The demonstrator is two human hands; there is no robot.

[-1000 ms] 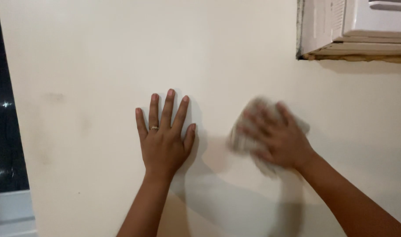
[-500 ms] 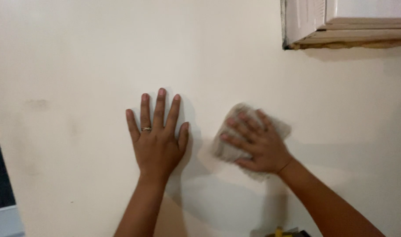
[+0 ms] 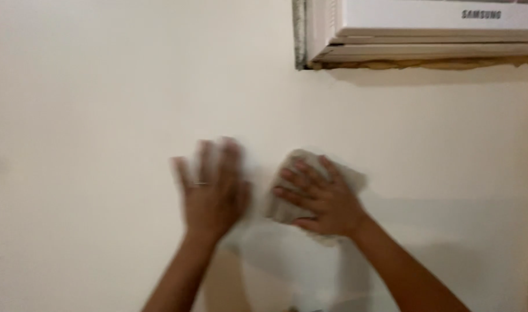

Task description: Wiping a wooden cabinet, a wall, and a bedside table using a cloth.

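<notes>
While right hand (image 3: 324,199) is pressed, fingers spread, on grey cloth (image 3: 301,185) at frame centre against cream wall (image 3: 102,86), left hand (image 3: 212,188), previously flat and still, is blurred, fingers spread, shifted; wiping judged ongoing.

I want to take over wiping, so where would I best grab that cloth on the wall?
Take the cloth by its upper right corner, coming from the right. The right hand presses flat over its middle, and the left hand crowds the other side, so only that edge sticks out free.
</notes>
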